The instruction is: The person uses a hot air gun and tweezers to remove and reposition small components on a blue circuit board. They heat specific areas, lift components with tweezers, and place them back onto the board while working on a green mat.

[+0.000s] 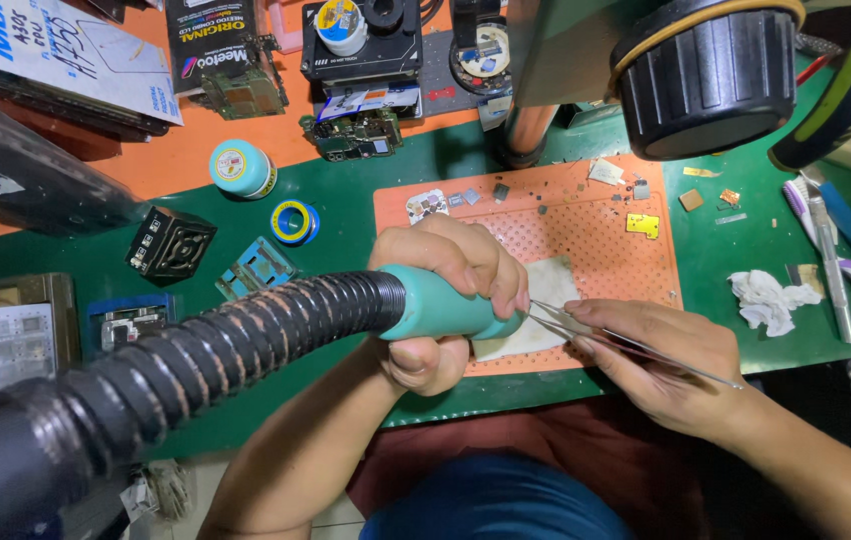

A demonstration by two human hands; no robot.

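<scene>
A: What does the left hand (451, 290) hold?

B: It holds a teal handle (436, 312) of a hot-air tool. The fingers (466, 262) are wrapped tight around the handle, the thumb below it. A black ribbed hose (196, 360) goes from the handle toward the lower left corner, very near to the camera.

A: And the right hand (666, 360)?

B: The right hand holds thin metal tweezers (606, 338). Its fingers (606, 318) are pressed together on the middle of the tweezers. The tips point left, and they end just beside the front end of the teal handle, under the left hand's fingers. If the tips pinch something, I cannot tell, the left hand hides this place.

A: What is under the hands?

B: A white cloth piece (546, 300) lies on an orange perforated mat (606, 240), and the mat lies on a green mat (736, 250) on the worktop. Both tools meet over the white piece. Small chips (466, 198) and a small yellow part (644, 225) lie at the far side of the orange mat, apart from the hands.

A: Other things near?

B: A crumpled white tissue (768, 298) is to the right. A blue-yellow tape roll (294, 221) and a round teal jar (242, 168) stand to the left. A big black microscope knob (711, 75) hangs above
</scene>
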